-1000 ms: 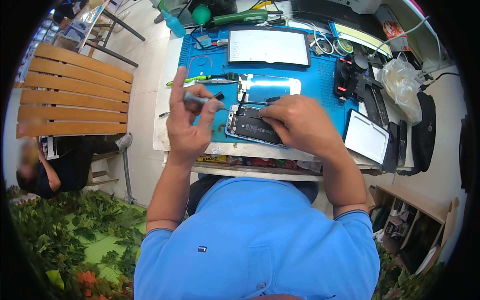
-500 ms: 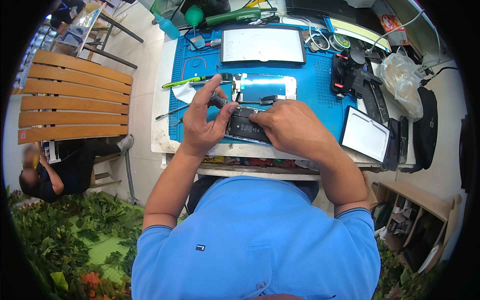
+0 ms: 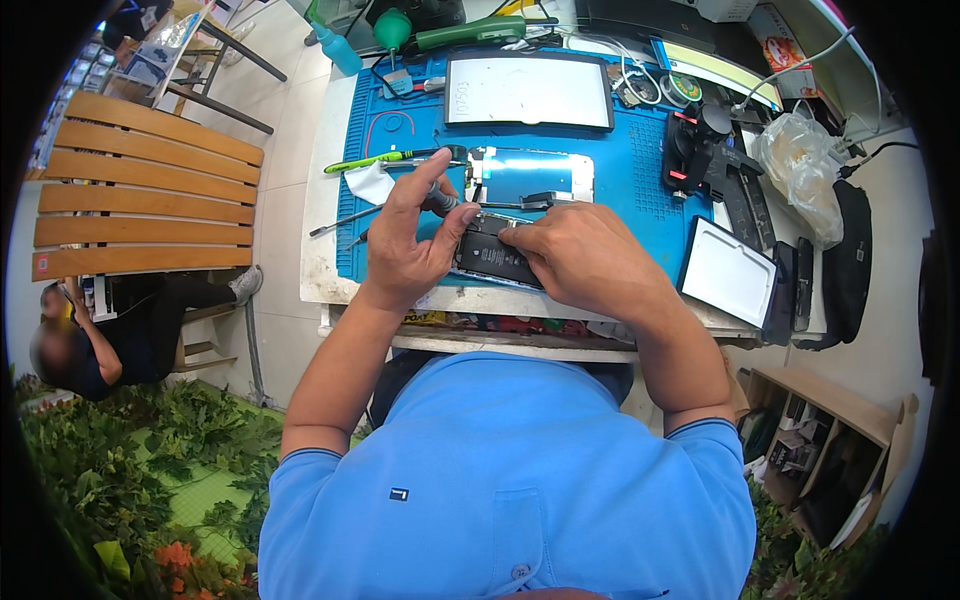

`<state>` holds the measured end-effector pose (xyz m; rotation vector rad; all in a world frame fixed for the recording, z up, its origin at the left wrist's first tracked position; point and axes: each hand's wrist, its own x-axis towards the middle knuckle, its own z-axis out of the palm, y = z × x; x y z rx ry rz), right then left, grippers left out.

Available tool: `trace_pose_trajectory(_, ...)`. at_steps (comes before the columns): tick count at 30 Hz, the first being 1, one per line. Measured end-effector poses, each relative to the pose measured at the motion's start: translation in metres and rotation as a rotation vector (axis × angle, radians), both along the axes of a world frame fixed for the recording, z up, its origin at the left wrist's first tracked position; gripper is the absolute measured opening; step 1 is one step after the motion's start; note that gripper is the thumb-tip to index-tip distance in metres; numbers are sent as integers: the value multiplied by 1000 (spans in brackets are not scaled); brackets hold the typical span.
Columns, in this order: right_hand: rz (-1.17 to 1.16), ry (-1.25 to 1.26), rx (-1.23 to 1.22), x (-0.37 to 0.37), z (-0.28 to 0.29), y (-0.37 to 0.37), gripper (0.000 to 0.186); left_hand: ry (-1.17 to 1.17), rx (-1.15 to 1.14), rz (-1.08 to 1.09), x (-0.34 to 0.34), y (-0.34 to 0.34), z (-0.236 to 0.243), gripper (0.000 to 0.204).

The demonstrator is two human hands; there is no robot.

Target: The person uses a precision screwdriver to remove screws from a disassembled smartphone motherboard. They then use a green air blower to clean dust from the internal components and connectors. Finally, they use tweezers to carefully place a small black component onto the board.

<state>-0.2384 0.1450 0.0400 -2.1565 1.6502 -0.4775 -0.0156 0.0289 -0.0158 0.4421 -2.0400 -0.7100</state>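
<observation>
An opened phone [image 3: 493, 258] with a black battery lies tilted at the near edge of the blue mat, between my hands. My left hand [image 3: 405, 245] is at its left side, index finger raised, thumb and other fingers closed about a short grey cylindrical tool [image 3: 441, 199]; its tip is hard to make out. My right hand [image 3: 590, 255] is closed at the phone's right side, its index fingertip pressing on the upper part; the other fingers are partly hidden. Just beyond lies a phone screen panel [image 3: 540, 172], with a dark slim tool [image 3: 540, 201] across its near edge.
On the blue work mat [image 3: 640, 230] are a white tray [image 3: 528, 90], a green pen-like tool [image 3: 365, 162] and a white cloth [image 3: 369, 184]. To the right stand a black clamp-like device [image 3: 690, 150], a white-lined box lid [image 3: 728, 270] and a plastic bag [image 3: 798, 170]. Someone sits beyond a slatted bench [image 3: 150, 195].
My hands and the phone keep nearly the same pose. The whole view has shifted slightly. The seated person's arm has moved a little.
</observation>
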Motion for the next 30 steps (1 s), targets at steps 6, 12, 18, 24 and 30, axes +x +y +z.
trace_pose_trajectory(6,-1,-16,-19,0,-3,0,22,-24,-83,-8,-3,0,7,70)
trace_pose_trajectory(12,11,0,11,-1,-1,1,30,-65,-255,-43,-9,1,27,68)
trace_pose_trajectory(18,10,22,35,-2,-1,2,29,-202,-191,-192,-6,-11,46,64)
trace_pose_trajectory(24,5,34,23,-6,0,1,28,-285,-43,-272,-1,-15,60,70)
trace_pose_trajectory(30,-27,16,-48,-12,-3,0,23,-276,-2,-289,2,-15,63,68)
